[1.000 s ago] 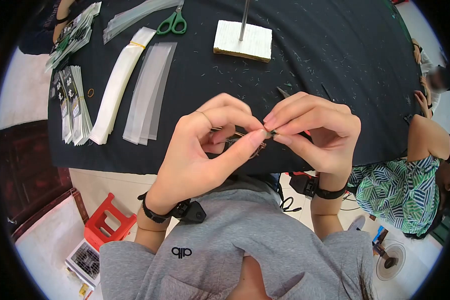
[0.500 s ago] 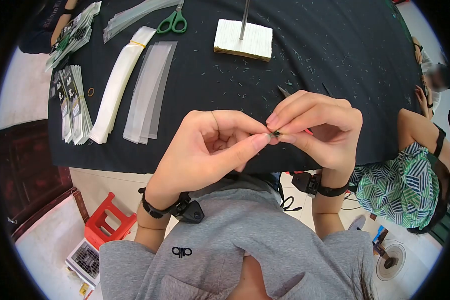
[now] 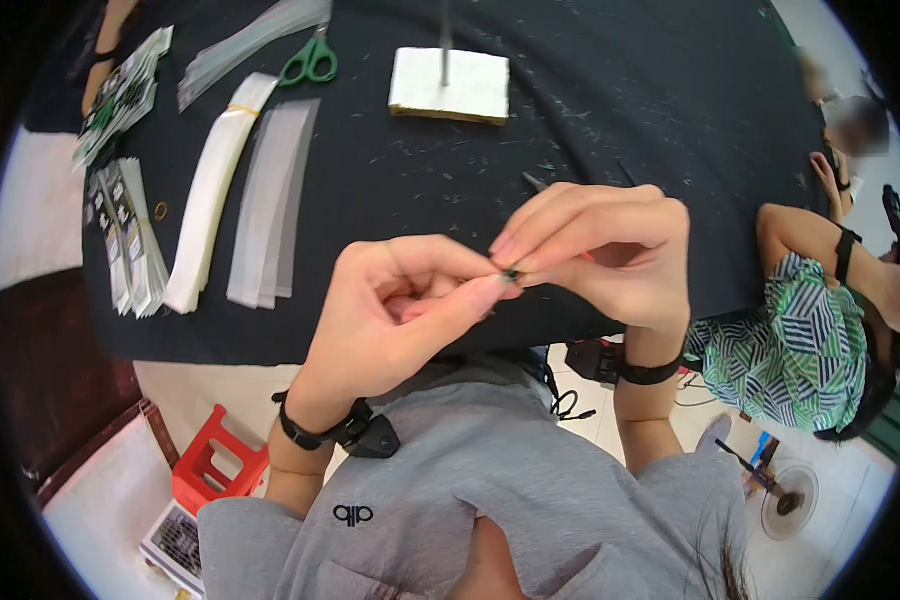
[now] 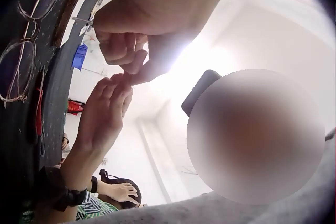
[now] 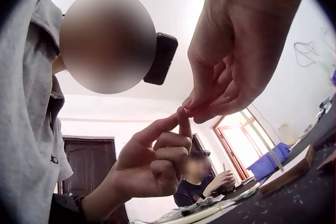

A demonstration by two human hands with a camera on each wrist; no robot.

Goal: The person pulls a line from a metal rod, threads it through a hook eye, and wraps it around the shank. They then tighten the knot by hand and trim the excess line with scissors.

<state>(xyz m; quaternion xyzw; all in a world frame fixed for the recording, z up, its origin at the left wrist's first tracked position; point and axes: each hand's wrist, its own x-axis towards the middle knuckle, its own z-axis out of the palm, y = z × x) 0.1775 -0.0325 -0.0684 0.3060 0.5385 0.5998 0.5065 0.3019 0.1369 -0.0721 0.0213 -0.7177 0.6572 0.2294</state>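
Observation:
Close over the near edge of the dark table, both hands meet at the fingertips in the head view. My left hand (image 3: 395, 315) pinches a tiny dark-green piece (image 3: 511, 274) between thumb and forefinger. From the other side, my right hand (image 3: 610, 255) pinches at the same piece with thumb and fingertips. The fingers cover most of it, so its kind cannot be made out. Below the hands in the left wrist view lie thin-framed eyeglasses (image 4: 18, 69) and a red-handled tool (image 4: 39, 113). A pointed metal tip (image 3: 535, 182) shows beyond my right hand in the head view.
A white block (image 3: 450, 82) with an upright metal rod stands at the back. To the left lie green-handled scissors (image 3: 310, 62), a banded white bundle (image 3: 215, 190), clear plastic sleeves (image 3: 275, 205) and printed packets (image 3: 130, 240). Green clippings dot the black cloth. Other people sit around.
The left hand's fingers have drawn in and the hand has turned slightly, hiding the eyeglasses seen earlier under it. Both hands stay together at the green piece. The head view has shifted a little.

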